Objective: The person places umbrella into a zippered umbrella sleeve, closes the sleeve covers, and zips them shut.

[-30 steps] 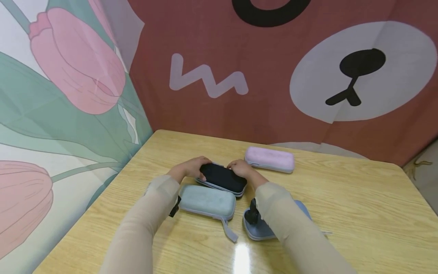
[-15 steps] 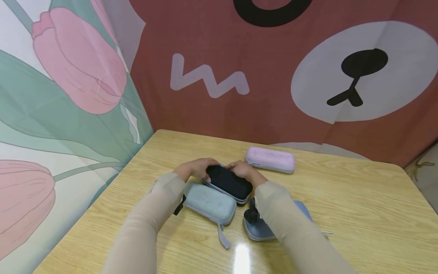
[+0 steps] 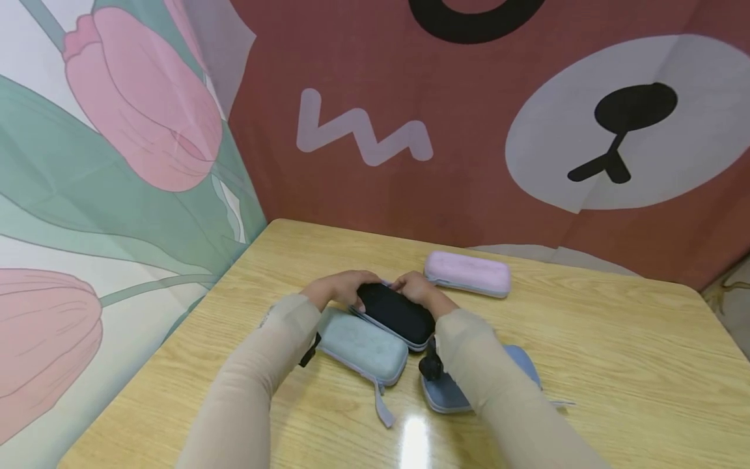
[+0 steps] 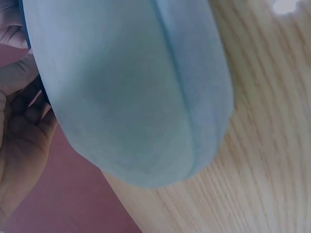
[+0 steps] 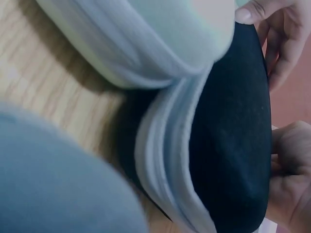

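Observation:
A black zippered case [image 3: 397,314] with grey edging lies on the table, angled beside a pale mint zippered case [image 3: 363,345] that it touches. My left hand [image 3: 344,286] grips the black case's far left end, thumb on the near side and fingers behind. At its back edge is my right hand [image 3: 415,286], fingers curled against the rim; in the right wrist view this hand [image 5: 294,170] pinches at the edge, though what lies between its fingertips is hidden. The mint case [image 4: 121,92] fills much of the left wrist view.
Behind my right hand lies a pink zippered case [image 3: 467,273]. A blue zippered case [image 3: 448,394] sits under my right forearm, partly covered. A grey strap [image 3: 383,405] trails from the mint case. A printed cloth [image 3: 363,202] hangs behind the wooden table [image 3: 615,365].
The black case has slid right and slightly nearer, turning a little, with both hands on it. The mint case has turned alongside, and its strap has swung left. The pink and blue cases stay put.

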Available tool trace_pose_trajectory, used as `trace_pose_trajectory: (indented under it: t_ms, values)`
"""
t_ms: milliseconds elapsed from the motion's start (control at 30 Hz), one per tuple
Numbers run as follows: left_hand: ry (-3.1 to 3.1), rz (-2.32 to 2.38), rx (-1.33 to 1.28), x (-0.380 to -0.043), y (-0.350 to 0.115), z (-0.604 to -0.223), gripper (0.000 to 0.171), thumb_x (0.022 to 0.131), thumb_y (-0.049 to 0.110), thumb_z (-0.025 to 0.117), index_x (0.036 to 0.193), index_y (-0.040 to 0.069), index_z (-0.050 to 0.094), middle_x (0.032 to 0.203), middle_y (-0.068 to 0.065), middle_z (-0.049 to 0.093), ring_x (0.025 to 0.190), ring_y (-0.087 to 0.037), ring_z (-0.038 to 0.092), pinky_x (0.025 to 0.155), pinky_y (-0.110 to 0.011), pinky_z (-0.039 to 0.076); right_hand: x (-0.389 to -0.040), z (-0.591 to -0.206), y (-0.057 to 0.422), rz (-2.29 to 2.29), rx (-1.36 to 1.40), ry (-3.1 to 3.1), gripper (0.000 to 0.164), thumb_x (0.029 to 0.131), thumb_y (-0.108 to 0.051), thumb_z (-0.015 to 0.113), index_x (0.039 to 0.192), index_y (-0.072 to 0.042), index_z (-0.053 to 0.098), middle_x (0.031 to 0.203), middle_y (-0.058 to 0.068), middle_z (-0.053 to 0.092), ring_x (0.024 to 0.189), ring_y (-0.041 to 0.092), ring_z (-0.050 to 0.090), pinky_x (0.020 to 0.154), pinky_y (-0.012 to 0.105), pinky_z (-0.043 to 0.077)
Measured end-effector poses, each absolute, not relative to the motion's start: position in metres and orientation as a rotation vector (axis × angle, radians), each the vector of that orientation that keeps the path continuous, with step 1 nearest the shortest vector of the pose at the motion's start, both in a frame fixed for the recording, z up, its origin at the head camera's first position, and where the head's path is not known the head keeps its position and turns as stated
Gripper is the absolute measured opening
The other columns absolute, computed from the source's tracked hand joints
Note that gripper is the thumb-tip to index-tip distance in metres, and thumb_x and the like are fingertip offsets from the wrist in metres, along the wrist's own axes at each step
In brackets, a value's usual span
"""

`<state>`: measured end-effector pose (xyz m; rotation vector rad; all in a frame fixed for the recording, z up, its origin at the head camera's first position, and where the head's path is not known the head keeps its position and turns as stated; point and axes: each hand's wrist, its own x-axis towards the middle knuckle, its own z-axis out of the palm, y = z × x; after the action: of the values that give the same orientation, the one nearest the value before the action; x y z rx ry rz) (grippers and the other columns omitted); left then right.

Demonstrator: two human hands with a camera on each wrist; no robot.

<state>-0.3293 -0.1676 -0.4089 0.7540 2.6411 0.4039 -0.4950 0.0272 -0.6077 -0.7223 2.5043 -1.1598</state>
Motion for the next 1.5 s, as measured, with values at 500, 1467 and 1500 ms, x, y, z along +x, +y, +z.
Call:
trace_pose_trajectory:
  t_ms: [500,1467,1500]
  values:
    - [2.683,0.328,0.814,-0.322,-0.172,-0.416,0.065,0.080,0.014,0.062,0.135,0.008,0.029,0.138,-0.007,0.026,0.125,-0.022,0.023,0.099,-0.032,0.022,-0.476,-0.583,0.040,-0.800,-1.002,2.751,0.018,0.082,-0.012,0.052,0.068,-0.014,0.064,0.068,-0.001,0.056,0.061,0.017,0.048,0.055,0.030,0.040]
    - [2.768,0.325,0.534,-0.317,-0.194,-0.415,0.065,0.083,0.021,0.058,0.136,0.005,0.024,0.139,-0.014,0.022,0.125,-0.027,0.021,0.099,-0.037,0.021,-0.469,-0.582,0.088,-1.071,-0.810,2.621,0.018,0.084,0.003,0.043,0.074,-0.001,0.058,0.070,0.011,0.059,0.058,0.022,0.058,0.050,0.033,0.048]
    - [2.773,0.327,0.522,-0.317,-0.194,-0.415,0.066,0.083,0.021,0.058,0.136,0.005,0.023,0.138,-0.015,0.022,0.125,-0.028,0.022,0.099,-0.038,0.021,-0.470,-0.585,0.089,-1.145,-0.795,2.567,0.020,0.081,0.007,0.041,0.073,-0.002,0.057,0.068,0.011,0.059,0.056,0.022,0.059,0.047,0.032,0.048]
